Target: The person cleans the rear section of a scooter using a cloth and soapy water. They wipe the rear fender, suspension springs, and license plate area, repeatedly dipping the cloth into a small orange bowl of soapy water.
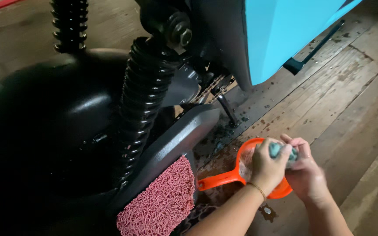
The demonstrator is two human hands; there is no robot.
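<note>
One small grey-green wad of sponge or cloth [281, 150] is squeezed between the two hands, held above the bowl of one orange plastic scoop with a long flat handle [217, 180]; foamy water shows inside the bowl. The left hand [268, 166] wraps its fingers over the wad from the near side, with one thin bracelet [257, 189] on its wrist, and the right hand [305, 172] presses against it from the far side, so both hands are clamped together on the same wad. The scoop sits on the worn wooden plank floor [351, 109], which is wet and spotted dark around it, its handle pointing toward one pink looped-fibre mat [160, 203] that lies just beside it. The mat's upper edge is tucked under one grey angled metal guard [176, 140] of a motorbike. Two black coiled shock absorbers rise from the bike: the nearer one [143, 100] in the middle, the farther one [69, 24] at the top left. One glossy black rounded fender [53, 118] fills the left side, and one bright blue body panel [285, 30] hangs over the top right. One thin black stand [227, 111] comes down to the floor below the panel.
</note>
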